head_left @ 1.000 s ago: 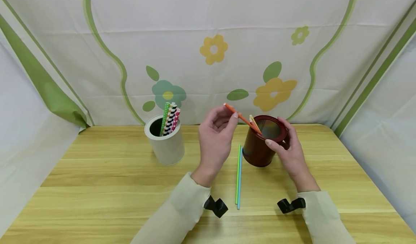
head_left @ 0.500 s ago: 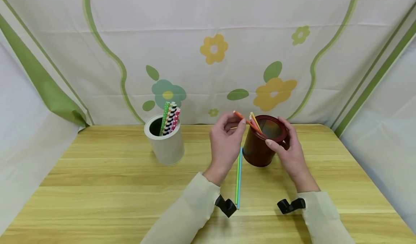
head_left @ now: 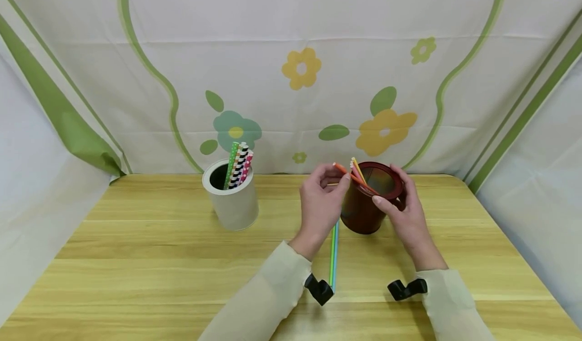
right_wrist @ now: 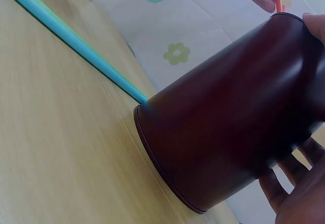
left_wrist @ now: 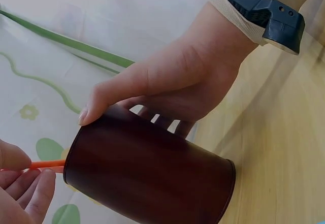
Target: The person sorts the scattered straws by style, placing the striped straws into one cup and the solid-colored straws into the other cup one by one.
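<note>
My left hand [head_left: 320, 202] pinches an orange straw [head_left: 341, 168] between thumb and fingers. The straw leans over the rim of a dark red-brown canister [head_left: 359, 212], its lower end inside. Thumb at the rim and fingers around the far side, my right hand [head_left: 411, 217] grips this canister, which stands upright. Yellow [head_left: 358, 169] and pink straws lean inside it beside the orange one. In the left wrist view the orange straw [left_wrist: 48, 164] enters the canister's mouth [left_wrist: 66, 165]. Green [head_left: 332, 260] and blue [head_left: 336, 252] straws lie on the table, partly hidden by my left arm.
A white canister [head_left: 234, 212] stands to the left with several patterned straws [head_left: 237, 166] in it. Behind the wooden table [head_left: 136, 260] hangs a flowered curtain [head_left: 291, 98]. In the right wrist view the blue straw [right_wrist: 76, 43] runs to the dark canister's base.
My left hand has moved right toward the dark canister, lowering the orange straw farther over its rim. The right hand has stayed on the canister.
</note>
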A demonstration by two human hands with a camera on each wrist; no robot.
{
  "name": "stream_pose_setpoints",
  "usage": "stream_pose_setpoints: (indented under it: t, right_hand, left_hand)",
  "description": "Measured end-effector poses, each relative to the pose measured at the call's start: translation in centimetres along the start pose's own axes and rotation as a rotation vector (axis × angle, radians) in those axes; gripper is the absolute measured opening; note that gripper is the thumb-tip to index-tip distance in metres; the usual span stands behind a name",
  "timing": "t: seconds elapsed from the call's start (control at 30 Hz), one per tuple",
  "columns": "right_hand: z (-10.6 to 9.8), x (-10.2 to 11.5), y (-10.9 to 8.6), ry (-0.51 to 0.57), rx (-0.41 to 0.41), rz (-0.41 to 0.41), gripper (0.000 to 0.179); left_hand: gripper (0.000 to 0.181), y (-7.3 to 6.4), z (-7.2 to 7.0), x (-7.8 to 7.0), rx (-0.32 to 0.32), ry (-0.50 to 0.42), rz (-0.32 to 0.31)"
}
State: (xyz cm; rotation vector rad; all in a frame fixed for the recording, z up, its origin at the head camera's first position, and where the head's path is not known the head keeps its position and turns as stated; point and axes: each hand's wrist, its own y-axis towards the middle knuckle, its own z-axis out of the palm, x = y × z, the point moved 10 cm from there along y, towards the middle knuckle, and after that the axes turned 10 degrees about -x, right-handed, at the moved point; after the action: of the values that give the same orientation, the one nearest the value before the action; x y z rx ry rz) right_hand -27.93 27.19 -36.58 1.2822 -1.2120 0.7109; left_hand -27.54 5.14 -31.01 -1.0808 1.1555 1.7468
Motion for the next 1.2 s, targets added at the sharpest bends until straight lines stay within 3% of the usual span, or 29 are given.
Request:
stream_pose_setpoints:
  t: [0.57,1.2]
  right_hand:
    - [0.0,0.0,0.0,-0.003,-0.002,-0.01,0.079]
    - [0.0,-0.1,0.0,0.002,-0.016,0.001,0.078]
  left_hand:
    - [0.012,-0.3,0.2,0.4,0.013,0.027,-0.038]
    - [0.015,-0.2,-0.6,1.7,-0.005,0.019,-0.101]
